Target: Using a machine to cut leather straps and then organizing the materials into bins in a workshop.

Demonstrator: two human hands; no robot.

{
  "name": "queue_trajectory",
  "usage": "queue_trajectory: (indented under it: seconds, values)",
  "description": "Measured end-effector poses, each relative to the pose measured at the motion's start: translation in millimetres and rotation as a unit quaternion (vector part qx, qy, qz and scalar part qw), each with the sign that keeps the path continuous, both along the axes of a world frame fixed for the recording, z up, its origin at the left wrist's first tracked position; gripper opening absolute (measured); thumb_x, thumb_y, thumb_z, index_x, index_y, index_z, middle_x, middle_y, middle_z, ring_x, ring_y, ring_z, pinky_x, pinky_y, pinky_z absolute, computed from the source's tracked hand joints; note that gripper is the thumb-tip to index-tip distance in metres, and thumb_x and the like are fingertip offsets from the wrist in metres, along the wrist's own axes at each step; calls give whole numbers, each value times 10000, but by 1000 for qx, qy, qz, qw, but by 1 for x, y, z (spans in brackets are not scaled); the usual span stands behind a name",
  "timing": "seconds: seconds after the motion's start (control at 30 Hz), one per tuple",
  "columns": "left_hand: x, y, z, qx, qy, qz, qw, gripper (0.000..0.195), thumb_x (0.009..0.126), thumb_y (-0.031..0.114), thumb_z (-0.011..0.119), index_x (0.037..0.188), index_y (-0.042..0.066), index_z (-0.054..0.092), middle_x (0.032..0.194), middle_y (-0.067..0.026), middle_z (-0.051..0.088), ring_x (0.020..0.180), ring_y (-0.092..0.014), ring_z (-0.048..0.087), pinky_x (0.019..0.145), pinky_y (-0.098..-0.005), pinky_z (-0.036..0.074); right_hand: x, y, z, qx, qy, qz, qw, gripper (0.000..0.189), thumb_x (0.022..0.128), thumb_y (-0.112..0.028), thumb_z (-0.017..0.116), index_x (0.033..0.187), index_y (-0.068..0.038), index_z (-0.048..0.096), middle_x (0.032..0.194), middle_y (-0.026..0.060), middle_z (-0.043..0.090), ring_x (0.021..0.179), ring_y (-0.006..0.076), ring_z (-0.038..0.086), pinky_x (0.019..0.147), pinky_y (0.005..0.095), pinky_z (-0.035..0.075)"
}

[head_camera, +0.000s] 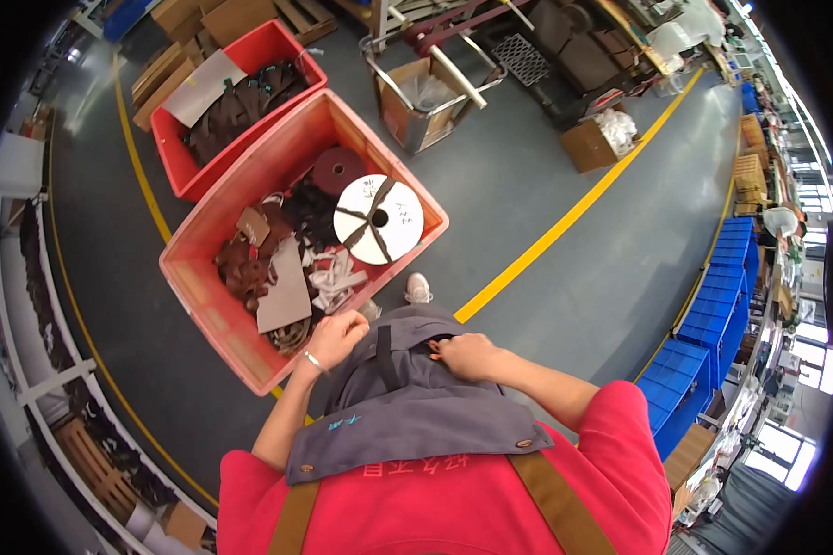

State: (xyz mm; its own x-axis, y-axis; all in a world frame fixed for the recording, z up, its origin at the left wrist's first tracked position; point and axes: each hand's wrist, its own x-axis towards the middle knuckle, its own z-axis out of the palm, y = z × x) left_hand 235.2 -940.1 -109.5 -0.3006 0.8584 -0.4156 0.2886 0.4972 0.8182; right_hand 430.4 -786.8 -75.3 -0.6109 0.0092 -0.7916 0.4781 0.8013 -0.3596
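Note:
My left hand (pixel 338 338), with a band at the wrist, is loosely curled beside the near rim of a large red plastic bin (pixel 215 333); whether it holds anything is hidden. At the pocket of the grey apron (pixel 416 423), my right hand (pixel 466 356) has its fingers around the orange handles of a small tool (pixel 435 349), perhaps scissors. Inside the bin lie a white reel (pixel 402 222) wound with dark strips, a dark red roll (pixel 327 173), a grey sheet (pixel 284 291), brown material (pixel 239 267) and white strips (pixel 337 281).
Behind stands a smaller red bin (pixel 163 149) with dark straps. A metal-framed cart (pixel 416 135) is beyond, and a cardboard box (pixel 586 147) holds white material. Blue crates (pixel 673 374) line the right; a metal rack (pixel 55 381) runs along the left. A yellow line (pixel 527 257) crosses the floor.

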Motion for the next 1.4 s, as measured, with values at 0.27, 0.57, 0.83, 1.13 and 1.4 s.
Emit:
queue_trajectory:
  seconds: [0.27, 0.57, 0.83, 1.13, 1.4]
  values:
    - [18, 12, -82, -65, -118, 102, 986, 182, 811, 151, 526, 900, 10, 600, 715, -16, 597, 636, -71, 547, 561, -222, 433, 63, 108, 8, -401, -48, -324, 855, 183, 836, -234, 455, 868, -88, 561, 697, -13, 564, 461, 27, 414, 393, 183, 309]
    - [30, 70, -103, -62, -271, 385, 880, 197, 834, 142, 517, 981, 19, 557, 842, -71, 598, 651, -136, 587, 554, -232, 484, -10, 89, -122, -176, 169, -310, 919, 415, 868, -411, 324, 963, -61, 525, 845, 187, 582, 841, 360, 549, 751, 405, 411]
    - [47, 94, -119, -67, -352, 483, 799, 262, 765, 183, 594, 973, 35, 537, 783, -78, 591, 611, -176, 591, 506, -271, 494, -30, 73, -146, -136, 150, -303, 931, 475, 856, -471, 315, 1068, -107, 532, 937, 222, 586, 907, 381, 547, 773, 447, 416]
    - [61, 106, -138, 11, -252, 550, 796, 182, 757, 151, 626, 834, 3, 553, 716, -57, 586, 556, -128, 563, 472, -231, 445, -38, 68, -150, -371, 26, -513, 774, 184, 811, -215, 572, 700, -84, 506, 587, -29, 468, 486, 43, 418, 424, 208, 329]
    - [61, 104, -140, 4, -91, 540, 837, 151, 758, 128, 606, 771, -22, 598, 652, -45, 603, 496, -71, 532, 437, -191, 408, -62, 65, -133, -365, -1, -543, 756, 193, 800, -209, 569, 723, -38, 526, 534, 14, 498, 394, 82, 435, 341, 222, 336]
